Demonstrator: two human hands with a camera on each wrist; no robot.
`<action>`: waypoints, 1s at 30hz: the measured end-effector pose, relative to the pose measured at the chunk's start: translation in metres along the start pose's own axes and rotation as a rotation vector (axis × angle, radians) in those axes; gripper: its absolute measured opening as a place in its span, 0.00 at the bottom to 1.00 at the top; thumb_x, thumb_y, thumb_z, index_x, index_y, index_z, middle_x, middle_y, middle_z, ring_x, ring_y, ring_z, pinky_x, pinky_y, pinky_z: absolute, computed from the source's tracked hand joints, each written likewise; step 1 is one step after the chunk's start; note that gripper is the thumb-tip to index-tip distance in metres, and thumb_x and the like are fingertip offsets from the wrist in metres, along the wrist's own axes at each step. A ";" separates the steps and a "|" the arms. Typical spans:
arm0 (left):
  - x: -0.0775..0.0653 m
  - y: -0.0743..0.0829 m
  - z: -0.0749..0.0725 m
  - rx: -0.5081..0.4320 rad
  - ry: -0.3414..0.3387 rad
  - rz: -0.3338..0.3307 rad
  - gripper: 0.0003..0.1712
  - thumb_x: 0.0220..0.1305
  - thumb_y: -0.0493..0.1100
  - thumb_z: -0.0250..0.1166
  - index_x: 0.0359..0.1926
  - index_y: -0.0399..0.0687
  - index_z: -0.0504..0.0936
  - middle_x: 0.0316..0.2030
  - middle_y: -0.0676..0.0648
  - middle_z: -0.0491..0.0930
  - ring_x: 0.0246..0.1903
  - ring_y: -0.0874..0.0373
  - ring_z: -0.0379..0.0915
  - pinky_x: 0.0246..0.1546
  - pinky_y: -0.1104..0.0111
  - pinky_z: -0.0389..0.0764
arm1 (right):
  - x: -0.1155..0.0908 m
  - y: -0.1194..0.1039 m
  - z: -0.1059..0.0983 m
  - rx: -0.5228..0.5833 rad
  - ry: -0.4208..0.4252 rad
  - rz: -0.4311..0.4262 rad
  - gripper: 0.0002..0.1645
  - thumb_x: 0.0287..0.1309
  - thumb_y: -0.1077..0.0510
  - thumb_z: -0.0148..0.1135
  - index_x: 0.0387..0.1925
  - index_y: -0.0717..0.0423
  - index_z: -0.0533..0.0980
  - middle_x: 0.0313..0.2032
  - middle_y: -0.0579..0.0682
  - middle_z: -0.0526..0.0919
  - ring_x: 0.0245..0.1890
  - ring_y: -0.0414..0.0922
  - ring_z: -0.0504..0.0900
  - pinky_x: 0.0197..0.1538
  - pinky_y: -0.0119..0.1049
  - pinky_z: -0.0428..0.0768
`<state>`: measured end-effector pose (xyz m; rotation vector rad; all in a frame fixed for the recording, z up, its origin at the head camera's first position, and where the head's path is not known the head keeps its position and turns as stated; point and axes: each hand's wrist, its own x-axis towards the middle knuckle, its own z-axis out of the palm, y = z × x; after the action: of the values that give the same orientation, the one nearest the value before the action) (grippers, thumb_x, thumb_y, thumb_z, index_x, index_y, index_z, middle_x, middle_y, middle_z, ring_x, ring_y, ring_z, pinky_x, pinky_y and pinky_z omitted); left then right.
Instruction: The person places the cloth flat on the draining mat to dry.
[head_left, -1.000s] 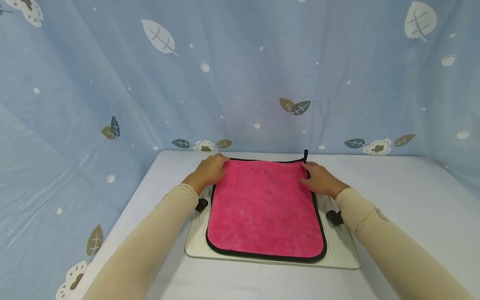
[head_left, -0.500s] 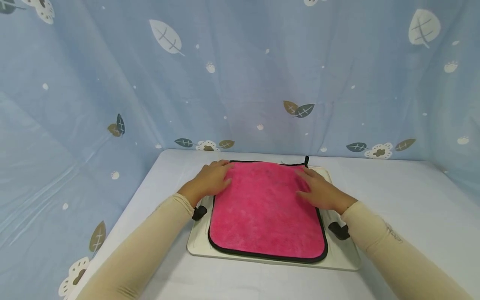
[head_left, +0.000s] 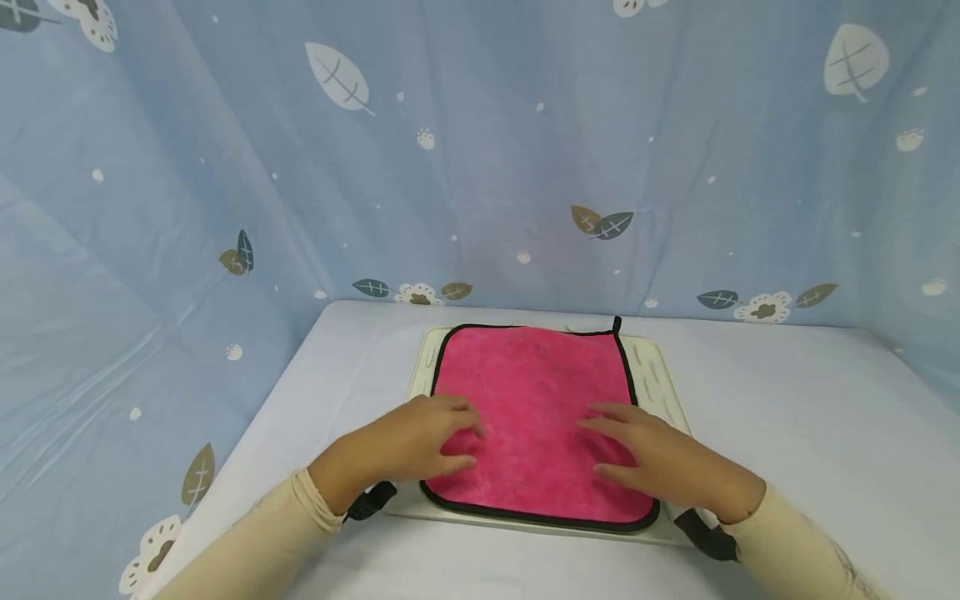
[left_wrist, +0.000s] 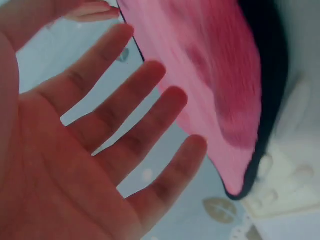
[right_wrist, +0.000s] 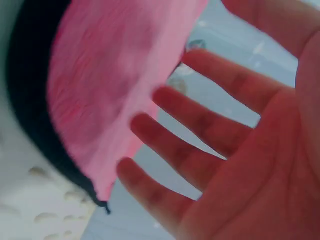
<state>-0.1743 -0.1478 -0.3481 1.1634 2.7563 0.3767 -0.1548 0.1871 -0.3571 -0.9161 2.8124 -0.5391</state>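
A pink plush cloth (head_left: pixel 532 375) with black edging and a small black loop at its far right corner lies spread over a cream board (head_left: pixel 656 379) on the table. My left hand (head_left: pixel 408 437) hovers over the cloth's left side, fingers spread and slightly bent, holding nothing. Over the right side is my right hand (head_left: pixel 660 454), its fingers apart and free of the cloth. In the left wrist view the left palm (left_wrist: pixel 75 175) and separated fingers show beside the cloth. The right wrist view shows the right palm (right_wrist: pixel 250 185) in a similar pose.
The board rests on a white-covered table (head_left: pixel 787 417). A blue curtain (head_left: pixel 480 150) printed with leaves and flowers stands behind and to the left. A black wrist strap (head_left: pixel 705 533) shows at the right sleeve, another (head_left: pixel 372 500) at the left.
Both hands have left the cloth's far corners and come back toward me, over its nearer half. The cloth's far left corner and the board's far edges are now uncovered.
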 end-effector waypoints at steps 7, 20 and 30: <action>-0.018 0.023 0.009 0.019 -0.081 0.022 0.13 0.51 0.55 0.77 0.34 0.66 0.81 0.39 0.62 0.76 0.42 0.69 0.71 0.46 0.65 0.75 | -0.011 -0.020 0.007 -0.114 -0.005 -0.053 0.20 0.45 0.46 0.80 0.42 0.40 0.83 0.46 0.40 0.79 0.51 0.45 0.79 0.54 0.50 0.80; -0.021 0.024 0.016 0.043 -0.079 0.001 0.12 0.52 0.47 0.77 0.26 0.67 0.80 0.36 0.63 0.73 0.40 0.69 0.65 0.41 0.67 0.70 | -0.014 -0.027 0.023 -0.136 -0.032 -0.096 0.16 0.41 0.51 0.80 0.25 0.34 0.76 0.41 0.36 0.75 0.46 0.38 0.72 0.47 0.40 0.78; -0.018 0.027 0.022 0.095 -0.039 0.008 0.10 0.51 0.44 0.75 0.26 0.64 0.80 0.34 0.62 0.73 0.39 0.68 0.64 0.39 0.65 0.71 | -0.015 -0.027 0.023 -0.134 0.008 -0.145 0.15 0.47 0.59 0.72 0.23 0.34 0.77 0.39 0.36 0.76 0.42 0.36 0.71 0.45 0.37 0.78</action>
<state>-0.1387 -0.1389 -0.3612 1.1903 2.7642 0.2239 -0.1229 0.1689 -0.3676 -1.1530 2.8327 -0.3744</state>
